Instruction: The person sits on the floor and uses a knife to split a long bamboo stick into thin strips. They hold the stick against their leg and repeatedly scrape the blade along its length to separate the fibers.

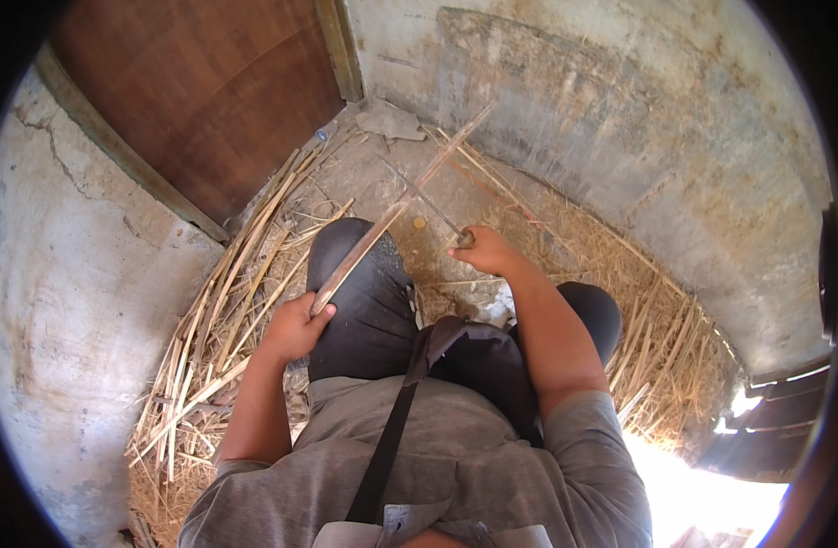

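Observation:
My left hand [297, 326] is closed round the near end of a long split bamboo strip [373, 233]. The strip slants up and away to the right, passing over my left knee, with its far end near the back wall. In my right hand [485, 251] is the handle of a knife [434, 208] with a long, thin blade. Its blade points up and to the left and crosses the strip near the middle; whether the two touch I cannot tell.
Long bamboo strips [220, 306] lie heaped along the left wall. Thin shavings [661, 342] cover the floor at right. A brown door [200, 91] stands at the back left, beside a flat stone piece [390, 121]. A dark strap bag [478, 365] rests on my lap.

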A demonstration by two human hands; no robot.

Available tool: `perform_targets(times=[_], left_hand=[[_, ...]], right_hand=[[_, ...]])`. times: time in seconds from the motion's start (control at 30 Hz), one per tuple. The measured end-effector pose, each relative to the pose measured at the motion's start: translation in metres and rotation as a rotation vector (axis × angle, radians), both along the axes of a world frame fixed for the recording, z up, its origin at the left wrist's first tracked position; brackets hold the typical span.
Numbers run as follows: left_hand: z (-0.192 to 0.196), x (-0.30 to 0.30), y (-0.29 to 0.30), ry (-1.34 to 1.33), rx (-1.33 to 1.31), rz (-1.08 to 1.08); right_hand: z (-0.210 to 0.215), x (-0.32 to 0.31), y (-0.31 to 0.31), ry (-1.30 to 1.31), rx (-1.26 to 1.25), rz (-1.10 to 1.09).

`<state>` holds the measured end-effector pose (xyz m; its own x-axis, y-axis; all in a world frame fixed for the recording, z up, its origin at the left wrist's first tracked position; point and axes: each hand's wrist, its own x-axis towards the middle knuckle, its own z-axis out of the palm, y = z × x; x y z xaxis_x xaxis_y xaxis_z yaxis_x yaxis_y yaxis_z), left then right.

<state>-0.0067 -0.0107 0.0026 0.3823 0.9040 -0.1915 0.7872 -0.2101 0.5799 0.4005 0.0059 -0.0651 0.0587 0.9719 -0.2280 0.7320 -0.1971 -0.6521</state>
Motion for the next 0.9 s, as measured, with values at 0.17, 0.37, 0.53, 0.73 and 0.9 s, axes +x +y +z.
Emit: perform_targets(times=[0.17,0.37,0.53,0.73,0.9], left_hand=[[0.0,0.0,0.0,0.003,0.023,-0.013],[-0.003,-0.001,0.001,-0.005,-0.006,-0.007],[-0.008,-0.004,0.003,-0.041,-0.031,-0.003],[-0.002,-0.002,0.002,-0.033,-0.032,-0.005],[-0.006,-0.004,0.003,-0.053,-0.038,0.002]], right_hand=[[-0.006,0.001,0.002,0.067,-0.044,-0.02],[-0.01,0.004,0.002,0.067,0.041,0.014],[0.003,0.002,0.001,0.031,-0.003,0.044],[0.01,0.003,-0.001,-0.049,0.031,0.073],[0.008,0.0,-0.002,-0.054,0.046,0.068]])
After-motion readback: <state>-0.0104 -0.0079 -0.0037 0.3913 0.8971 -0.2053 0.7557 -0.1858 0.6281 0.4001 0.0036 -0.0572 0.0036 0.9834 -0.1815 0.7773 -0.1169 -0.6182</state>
